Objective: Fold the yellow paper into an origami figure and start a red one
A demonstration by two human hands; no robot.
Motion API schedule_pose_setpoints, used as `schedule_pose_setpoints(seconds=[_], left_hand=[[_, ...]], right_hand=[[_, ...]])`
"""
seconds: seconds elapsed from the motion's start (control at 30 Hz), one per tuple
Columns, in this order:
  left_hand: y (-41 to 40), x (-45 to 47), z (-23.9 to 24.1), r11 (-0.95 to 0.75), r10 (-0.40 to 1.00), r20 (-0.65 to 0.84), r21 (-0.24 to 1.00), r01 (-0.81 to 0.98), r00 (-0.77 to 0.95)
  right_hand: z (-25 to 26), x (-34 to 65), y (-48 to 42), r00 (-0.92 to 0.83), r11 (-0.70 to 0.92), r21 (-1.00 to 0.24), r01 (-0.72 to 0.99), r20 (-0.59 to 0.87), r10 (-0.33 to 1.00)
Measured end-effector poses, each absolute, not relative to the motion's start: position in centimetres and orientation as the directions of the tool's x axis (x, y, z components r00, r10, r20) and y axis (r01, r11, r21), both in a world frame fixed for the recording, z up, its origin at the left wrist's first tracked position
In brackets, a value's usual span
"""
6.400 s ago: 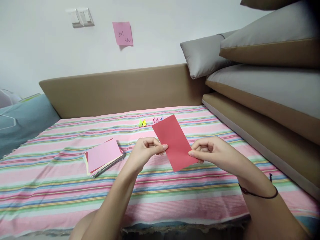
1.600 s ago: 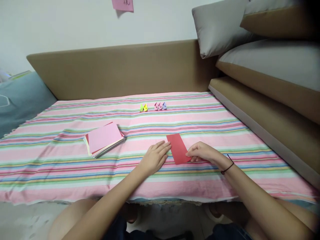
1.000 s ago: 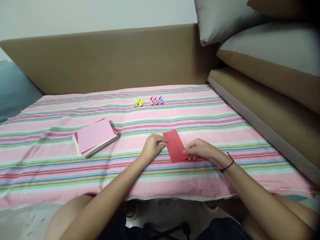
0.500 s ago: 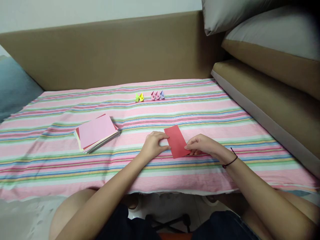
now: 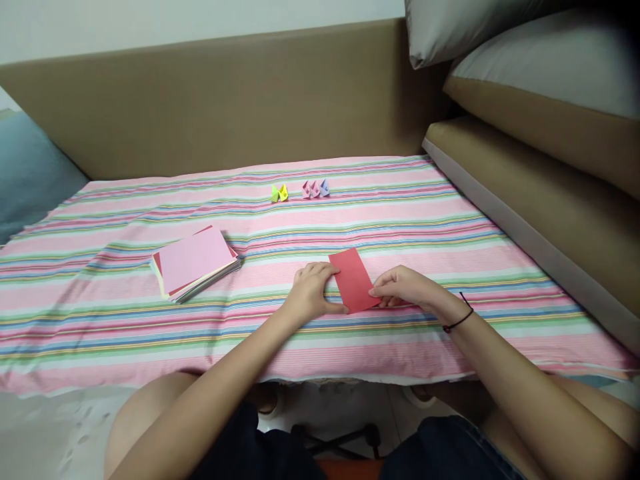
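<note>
Red paper (image 5: 354,283) lies on striped cloth (image 5: 425,220); likely light, bendy, easily creased, best held by edges. Right hand (image 5: 406,287) pinches right edge; left hand (image 5: 307,293) spread wide at left edge.

A long, brown, smooth-faced board (image 5: 225,107) stood in front of a plain white wall (image 5: 200,20); big grey-and-brown fabric cushions (image 5: 540,107) were piled at the right, and a soft blue-green pillow (image 5: 35,173) sat far left.
</note>
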State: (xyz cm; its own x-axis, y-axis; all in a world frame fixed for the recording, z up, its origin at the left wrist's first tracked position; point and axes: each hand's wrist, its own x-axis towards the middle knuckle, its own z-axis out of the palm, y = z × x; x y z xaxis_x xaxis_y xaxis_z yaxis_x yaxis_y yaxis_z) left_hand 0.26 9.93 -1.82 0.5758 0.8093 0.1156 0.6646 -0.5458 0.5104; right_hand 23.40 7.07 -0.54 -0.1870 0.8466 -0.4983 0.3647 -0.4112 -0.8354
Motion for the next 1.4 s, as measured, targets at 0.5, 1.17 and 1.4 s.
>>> schedule_pose_setpoints(seconds=[0.5,1.17,1.4], left_hand=[[6.9,-0.1,-2.0,-0.619,0.782,0.275,0.439,0.651,0.559],[8.4,1.5,-0.1,-0.488,0.868,0.007,0.204,0.849,0.497],[10.3,1.7,0.7,-0.461,0.857,-0.126,0.246,0.852,0.500]], right_hand=[[-0.5,23.3,7.0,-0.188,-0.404,-0.841,0.359,-0.489,0.851],[-0.5,23.3,7.1,-0.178,-0.406,-0.837,0.366,-0.491,0.853],[-0.6,23.3,7.0,-0.176,-0.412,-0.834,0.366,-0.497,0.850]])
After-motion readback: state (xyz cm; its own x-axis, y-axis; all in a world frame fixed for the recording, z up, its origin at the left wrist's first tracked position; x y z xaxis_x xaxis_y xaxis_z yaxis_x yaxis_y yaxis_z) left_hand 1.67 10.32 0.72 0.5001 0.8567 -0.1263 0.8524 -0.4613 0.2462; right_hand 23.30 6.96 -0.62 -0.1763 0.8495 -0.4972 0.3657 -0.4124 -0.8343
